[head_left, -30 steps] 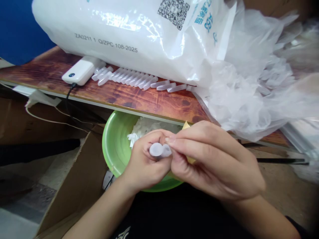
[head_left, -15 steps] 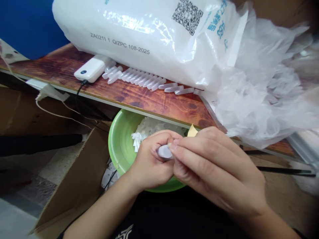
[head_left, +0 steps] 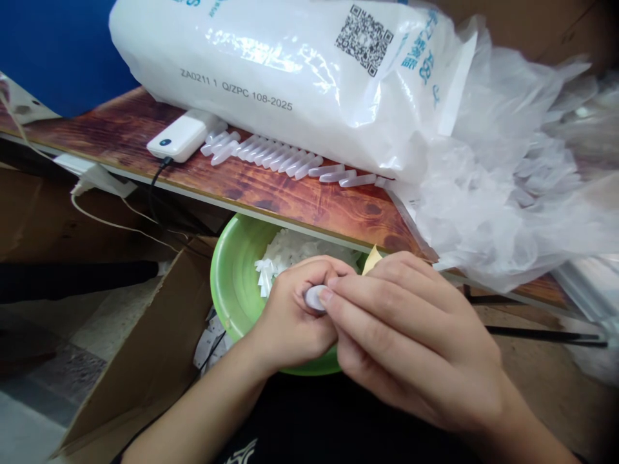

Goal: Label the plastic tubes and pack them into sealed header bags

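Note:
My left hand (head_left: 300,309) is closed around a small, smooth, translucent white plastic piece (head_left: 314,298), of which only the rounded end shows. The thumb and fingertips of my right hand (head_left: 416,335) press together at that same end. Both hands are held over a green basin (head_left: 236,270), which contains many small white plastic pieces (head_left: 267,274). A yellow pointed scrap (head_left: 372,259) shows just behind my right hand; whether it is held I cannot tell.
On the wooden table (head_left: 271,193) lies a row of translucent plastic pieces (head_left: 280,154). Beside it are a white power bank (head_left: 181,136) with a cable, a large white printed bag (head_left: 271,71) and crumpled clear plastic bags (head_left: 498,193). A cardboard box (head_left: 130,348) stands left of the basin.
My right hand has shifted slightly left, and its fingertips lie a little further over the plastic piece, showing less of it. The whole view has moved slightly.

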The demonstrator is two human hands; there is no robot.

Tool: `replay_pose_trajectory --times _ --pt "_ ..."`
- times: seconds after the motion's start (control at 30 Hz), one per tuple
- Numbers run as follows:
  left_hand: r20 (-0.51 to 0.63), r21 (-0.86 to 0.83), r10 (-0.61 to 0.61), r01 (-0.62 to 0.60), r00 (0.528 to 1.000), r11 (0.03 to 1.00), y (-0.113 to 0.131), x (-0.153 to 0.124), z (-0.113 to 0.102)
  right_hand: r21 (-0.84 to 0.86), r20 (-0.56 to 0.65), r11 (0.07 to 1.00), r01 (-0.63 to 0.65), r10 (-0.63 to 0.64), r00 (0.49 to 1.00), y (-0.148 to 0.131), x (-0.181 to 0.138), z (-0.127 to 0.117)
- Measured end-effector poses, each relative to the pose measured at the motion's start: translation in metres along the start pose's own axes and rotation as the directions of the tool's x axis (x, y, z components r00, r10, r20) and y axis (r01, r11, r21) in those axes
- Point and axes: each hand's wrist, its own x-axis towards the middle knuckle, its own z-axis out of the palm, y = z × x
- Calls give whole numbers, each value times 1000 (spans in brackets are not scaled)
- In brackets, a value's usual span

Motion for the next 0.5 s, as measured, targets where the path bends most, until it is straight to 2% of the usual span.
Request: replay_pose_trajectory --times 0.1,0.2,0.3,0.37,0.43,0.5 --pt "16 -32 13 -13 1000 999 -1 -1 0 26 -80 1000 -2 4 997 0 -1 6" --pt "-6 -46 -1 1 1000 999 -2 -2 1 50 -92 997 -59 63 994 -1 -5 11" --pt "-14 -46 -39 38 999 998 -2 -3 0 1 -90 1000 -9 9 996 1 -8 14" --pt "-3 -48 -29 29 1000 998 -2 -3 0 1 -169 1000 11 -11 986 3 -7 17" --pt "10 -42 6 -6 1000 999 -2 -2 0 28 -267 998 -48 54 962 4 -5 22" --pt "13 -43 19 -18 1000 999 -3 -2 0 56 -314 993 -102 114 943 2 -3 25"
